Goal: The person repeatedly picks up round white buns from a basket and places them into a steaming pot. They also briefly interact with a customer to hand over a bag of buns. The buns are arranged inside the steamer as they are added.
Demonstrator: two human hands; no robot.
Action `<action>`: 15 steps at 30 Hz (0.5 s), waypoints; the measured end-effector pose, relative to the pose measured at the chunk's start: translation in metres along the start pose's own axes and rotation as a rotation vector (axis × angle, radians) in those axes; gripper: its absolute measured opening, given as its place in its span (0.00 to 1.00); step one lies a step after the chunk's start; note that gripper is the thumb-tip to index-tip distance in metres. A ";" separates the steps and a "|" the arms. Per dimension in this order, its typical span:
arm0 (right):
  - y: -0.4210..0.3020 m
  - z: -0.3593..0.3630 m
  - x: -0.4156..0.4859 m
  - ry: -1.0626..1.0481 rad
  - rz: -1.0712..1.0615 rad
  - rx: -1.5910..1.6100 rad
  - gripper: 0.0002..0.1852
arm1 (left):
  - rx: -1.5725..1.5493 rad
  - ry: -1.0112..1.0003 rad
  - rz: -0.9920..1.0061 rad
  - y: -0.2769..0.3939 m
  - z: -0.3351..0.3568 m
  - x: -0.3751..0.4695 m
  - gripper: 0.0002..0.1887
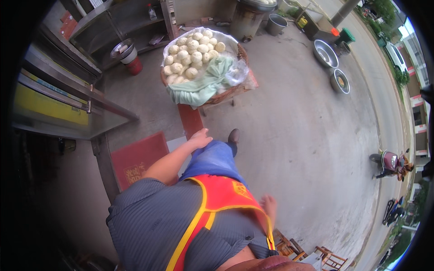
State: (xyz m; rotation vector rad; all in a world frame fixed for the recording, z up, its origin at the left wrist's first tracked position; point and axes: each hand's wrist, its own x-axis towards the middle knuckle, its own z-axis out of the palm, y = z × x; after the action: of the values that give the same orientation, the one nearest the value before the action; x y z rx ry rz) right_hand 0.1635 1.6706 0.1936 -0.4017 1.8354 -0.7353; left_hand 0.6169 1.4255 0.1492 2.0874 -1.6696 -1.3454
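My left hand hangs in front of my blue apron skirt, its fingers slightly apart and holding nothing that I can see. On my right side, my right hand is blurred and partly hidden behind the red, yellow-edged apron bib. Ahead stands a wicker basket lined with white cloth, out of reach of both hands. Many pale round buns or dough balls are heaped in it. A light green cloth and a clear plastic bag lie over its near right part.
A metal-framed door stands ajar at left, near a red mat. A red bucket stands by metal shelving. Metal basins sit on the concrete at right. Wooden chairs stand behind; a scooter is roadside.
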 end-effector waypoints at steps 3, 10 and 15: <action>-0.057 -0.007 0.079 -0.014 -0.073 -0.015 0.15 | -0.129 0.046 0.025 0.043 0.023 0.072 0.36; -0.264 0.049 0.283 -0.174 -0.232 -0.293 0.22 | -0.343 0.264 0.161 0.151 0.032 0.260 0.32; -0.380 0.080 0.359 -0.332 -0.232 -0.486 0.23 | -0.318 0.307 0.148 0.202 0.010 0.320 0.31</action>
State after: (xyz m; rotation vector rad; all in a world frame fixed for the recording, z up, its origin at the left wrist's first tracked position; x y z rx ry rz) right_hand 0.0764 1.1500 0.1660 -1.0050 1.6505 -0.3364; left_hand 0.4600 1.0854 0.0916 1.8383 -1.3551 -1.0954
